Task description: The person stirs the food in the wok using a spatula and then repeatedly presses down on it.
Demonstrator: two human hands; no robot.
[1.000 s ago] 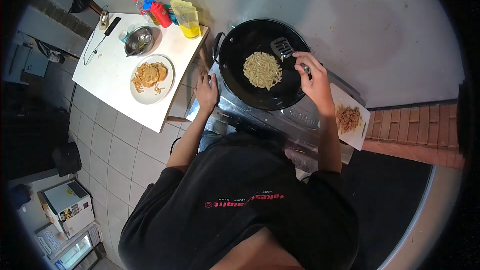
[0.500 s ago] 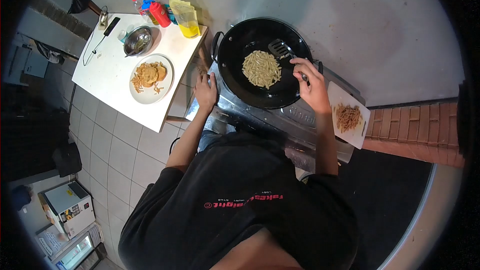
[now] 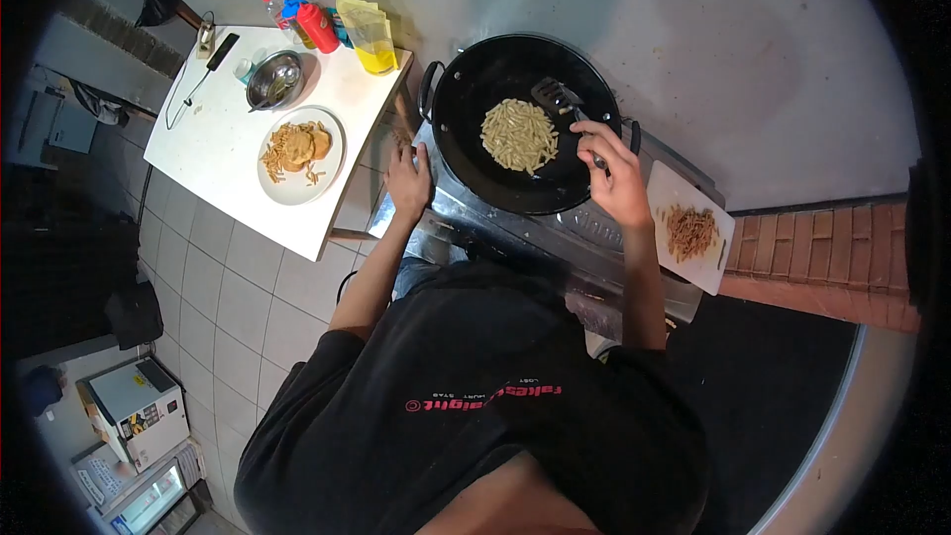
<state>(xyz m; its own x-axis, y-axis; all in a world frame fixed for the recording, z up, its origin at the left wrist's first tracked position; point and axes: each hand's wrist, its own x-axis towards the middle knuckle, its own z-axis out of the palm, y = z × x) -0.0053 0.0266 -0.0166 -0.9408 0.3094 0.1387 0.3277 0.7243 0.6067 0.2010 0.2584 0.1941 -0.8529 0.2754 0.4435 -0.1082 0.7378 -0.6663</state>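
Note:
A black wok (image 3: 475,89) sits on the steel stove, holding a heap of pale, short strips (image 3: 519,136) at its middle. My right hand (image 3: 614,173) is closed round the handle of a black slotted spatula (image 3: 557,95), whose head rests inside the wok, up and right of the heap. At the stove's left edge lies my left hand (image 3: 408,181), empty, its fingers apart, below the wok's left handle.
A white table (image 3: 223,178) on the left bears a plate of food (image 3: 287,194), a metal bowl (image 3: 275,80), bottles (image 3: 317,28) and a yellow pouch (image 3: 369,40). Right of the stove, a white cutting board (image 3: 701,272) carries browned strips (image 3: 690,231). Brickwork (image 3: 817,250) lies beyond.
My right hand has shifted slightly left with the spatula, whose head has turned a little within the wok. My left hand has not visibly moved.

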